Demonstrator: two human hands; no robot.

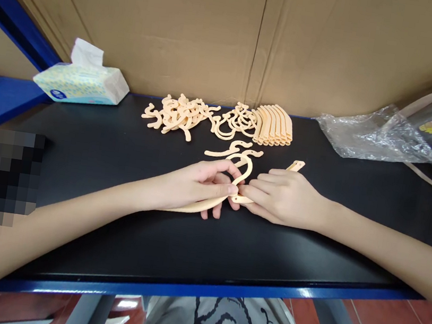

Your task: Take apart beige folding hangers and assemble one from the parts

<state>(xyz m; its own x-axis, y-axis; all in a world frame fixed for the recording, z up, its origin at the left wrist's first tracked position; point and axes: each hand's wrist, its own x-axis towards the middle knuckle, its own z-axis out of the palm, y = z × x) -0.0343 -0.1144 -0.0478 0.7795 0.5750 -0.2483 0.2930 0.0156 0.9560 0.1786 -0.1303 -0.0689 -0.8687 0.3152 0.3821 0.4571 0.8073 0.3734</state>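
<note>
My left hand (201, 181) is closed on a cream plastic hanger part, pinched between thumb and fingers. Its curved hook (249, 168) rises above the fingertips, and a long arm (189, 208) runs out leftward under the palm. My right hand (287, 198) is wrapped around a second hanger arm (298, 165); one end shows past the knuckles, and the end with a hole (238, 199) meets the left fingertips. Whether the two parts are joined is hidden by the fingers. Just behind the hands lie a few loose curved pieces (221, 154).
At the back of the black table (127, 246) are a heap of curved pieces (182, 117), several hooks (227, 126) and a neat stack of hanger arms (275, 127). A tissue pack (86, 85) stands left; a clear plastic bag (365, 132) lies right. Cardboard (178, 28) walls the back.
</note>
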